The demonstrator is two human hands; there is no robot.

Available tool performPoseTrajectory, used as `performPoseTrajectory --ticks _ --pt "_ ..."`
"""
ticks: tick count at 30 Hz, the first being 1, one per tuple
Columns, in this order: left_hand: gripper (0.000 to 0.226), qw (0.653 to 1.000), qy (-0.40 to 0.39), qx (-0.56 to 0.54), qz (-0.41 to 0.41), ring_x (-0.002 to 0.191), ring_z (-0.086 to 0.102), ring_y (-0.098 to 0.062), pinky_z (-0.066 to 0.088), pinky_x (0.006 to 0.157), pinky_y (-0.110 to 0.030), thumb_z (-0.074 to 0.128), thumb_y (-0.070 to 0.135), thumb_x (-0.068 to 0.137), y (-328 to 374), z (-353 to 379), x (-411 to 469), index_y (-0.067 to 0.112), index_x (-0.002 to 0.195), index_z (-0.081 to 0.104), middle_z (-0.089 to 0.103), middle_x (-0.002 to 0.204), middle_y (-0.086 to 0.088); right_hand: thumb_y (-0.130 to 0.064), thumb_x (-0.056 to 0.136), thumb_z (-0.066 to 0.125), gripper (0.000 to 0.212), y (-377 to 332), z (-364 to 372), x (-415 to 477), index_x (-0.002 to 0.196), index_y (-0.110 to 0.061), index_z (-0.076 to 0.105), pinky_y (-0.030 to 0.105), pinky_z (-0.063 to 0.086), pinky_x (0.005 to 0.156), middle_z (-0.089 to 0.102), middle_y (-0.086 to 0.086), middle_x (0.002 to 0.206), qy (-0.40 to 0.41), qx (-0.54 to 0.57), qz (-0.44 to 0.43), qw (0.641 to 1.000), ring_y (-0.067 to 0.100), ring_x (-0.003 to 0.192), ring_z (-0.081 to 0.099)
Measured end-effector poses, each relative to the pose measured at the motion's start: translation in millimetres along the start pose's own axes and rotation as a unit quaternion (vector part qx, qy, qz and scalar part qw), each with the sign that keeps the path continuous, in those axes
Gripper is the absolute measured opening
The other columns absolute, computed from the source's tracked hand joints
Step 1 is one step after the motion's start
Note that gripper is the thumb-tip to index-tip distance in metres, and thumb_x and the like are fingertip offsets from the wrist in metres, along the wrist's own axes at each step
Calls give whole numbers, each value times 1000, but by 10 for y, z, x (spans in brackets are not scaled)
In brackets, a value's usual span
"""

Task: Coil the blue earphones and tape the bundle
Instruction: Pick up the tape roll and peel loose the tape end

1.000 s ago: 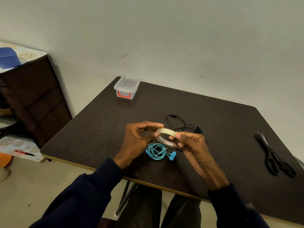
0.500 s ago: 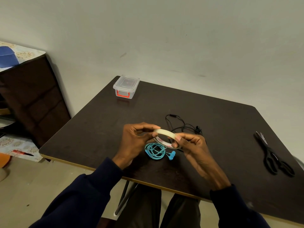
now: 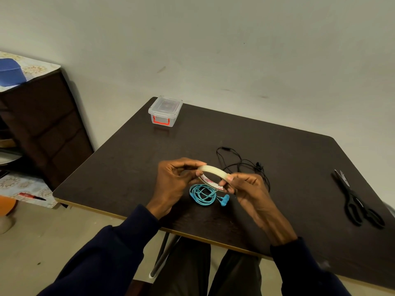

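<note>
The blue earphones (image 3: pixel 203 195) lie coiled in a loose ring on the dark table (image 3: pixel 288 159), their earbuds sticking out at the right. Just above them I hold a roll of clear tape (image 3: pixel 214 170) between both hands. My left hand (image 3: pixel 176 181) pinches the roll's left side with thumb and fingertips. My right hand (image 3: pixel 249 189) grips its right side. The roll hovers over the coil without touching it.
A tangle of black earphones (image 3: pixel 241 163) lies behind my right hand. Black scissors (image 3: pixel 357 201) rest near the table's right edge. A small clear box with a red latch (image 3: pixel 165 111) stands at the far left corner. A dark cabinet (image 3: pixel 42 129) stands left of the table.
My hands and the tape roll have barely shifted; the fingers have adjusted slightly on the roll. The blue coil has stayed in place.
</note>
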State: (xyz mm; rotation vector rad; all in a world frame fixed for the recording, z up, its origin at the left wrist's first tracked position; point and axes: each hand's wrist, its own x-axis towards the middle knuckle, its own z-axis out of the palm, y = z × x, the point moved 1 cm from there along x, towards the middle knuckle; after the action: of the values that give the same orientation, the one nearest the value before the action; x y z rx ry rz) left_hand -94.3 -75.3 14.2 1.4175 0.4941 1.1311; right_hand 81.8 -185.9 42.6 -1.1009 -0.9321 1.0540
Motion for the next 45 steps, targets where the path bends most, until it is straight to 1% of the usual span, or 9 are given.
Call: performPoseTrajectory --ticks 6,13,18,23,27,31,36,41,45 --pt "31 994 -63 68 53 107 71 -21 58 94 -36 76 1 83 83 65 -23 6 113 73 75 113 -7 -7 77 61 19 -34 67 3 73 -6 79 31 44 70 74 16 74 16 -15 -13 1000 10 64 63" --pt "21 990 -69 78 99 94 73 -15 57 81 -22 80 11 81 140 159 -27 10 102 78 78 100 1 -16 77 65 17 -91 87 -17 76 -14 82 29 47 68 73 20 75 2 -114 -51 992 29 73 57" --pt "20 989 -59 72 112 91 73 -14 56 80 -20 81 8 80 99 181 -28 14 99 78 78 96 4 -29 70 67 17 -125 163 -14 70 -18 80 13 47 58 71 0 62 7 -153 -102 983 3 58 62" --pt "20 988 -54 74 128 92 73 -17 56 81 -23 82 6 80 52 167 22 8 99 79 78 97 2 1 76 56 32 -9 154 45 66 -19 80 23 44 58 70 3 60 62 -180 -107 976 10 58 57" --pt "22 991 -43 61 113 94 74 -21 57 83 -28 83 3 79 -13 96 64 11 99 79 78 98 -1 -1 78 53 27 -38 109 36 76 -6 79 23 53 69 75 14 76 -13 -60 -64 996 19 72 67" --pt "23 991 -46 47 114 93 74 -21 57 82 -26 82 2 78 -72 77 56 11 99 79 78 98 1 6 90 62 24 -5 88 52 83 -8 80 27 49 66 72 28 84 12 -135 -71 988 19 69 61" --pt "20 995 -42 17 85 93 74 -24 58 82 -27 81 1 79 -107 55 39 5 98 79 78 98 -6 -3 79 61 23 27 68 43 94 2 77 27 55 71 76 22 91 6 -124 -61 990 30 86 70" --pt "19 998 -36 -27 47 96 74 -28 61 79 -30 76 1 82 -105 30 15 -2 100 76 77 100 -12 -2 76 64 25 8 94 34 93 -10 80 29 56 81 77 17 97 -32 -100 -52 993 29 96 72" --pt "21 997 -34 -68 -5 104 73 -30 63 79 -36 74 2 84 -94 18 -19 -1 105 74 76 108 -15 -23 80 74 28 -8 69 15 106 -14 78 29 58 79 77 10 87 -58 -88 -45 993 21 84 71"
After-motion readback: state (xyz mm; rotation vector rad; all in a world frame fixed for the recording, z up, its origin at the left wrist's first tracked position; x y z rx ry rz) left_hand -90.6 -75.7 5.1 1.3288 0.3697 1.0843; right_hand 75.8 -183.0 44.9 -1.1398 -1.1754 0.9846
